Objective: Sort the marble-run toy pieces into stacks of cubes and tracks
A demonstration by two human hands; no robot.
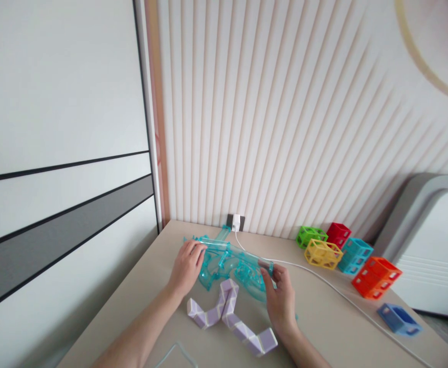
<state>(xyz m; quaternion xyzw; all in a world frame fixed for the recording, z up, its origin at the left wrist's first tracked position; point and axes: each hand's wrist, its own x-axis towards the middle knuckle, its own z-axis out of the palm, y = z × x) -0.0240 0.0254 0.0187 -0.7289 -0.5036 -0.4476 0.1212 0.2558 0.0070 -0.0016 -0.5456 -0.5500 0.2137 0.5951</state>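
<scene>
A long translucent teal track piece (243, 252) spans the space between my hands above the tabletop. My left hand (187, 266) has its fingers closed at the far-left end of it. At the other end, my right hand (278, 291) grips the piece between thumb and fingers. Beneath and behind it lies a heap of similar teal plastic pieces (224, 265), some curved; their exact shapes are blurred. Just in front, between my forearms, a purple and white snake puzzle (231, 312) rests bent on the table.
Hollow plastic blocks stand on the right of the beige table (316, 322): green (310, 235), yellow (322, 254), red (338, 235), teal (354, 255), orange (376, 277) and blue (399, 320). A white cable (323, 282) runs from a wall plug (236, 222) across the surface.
</scene>
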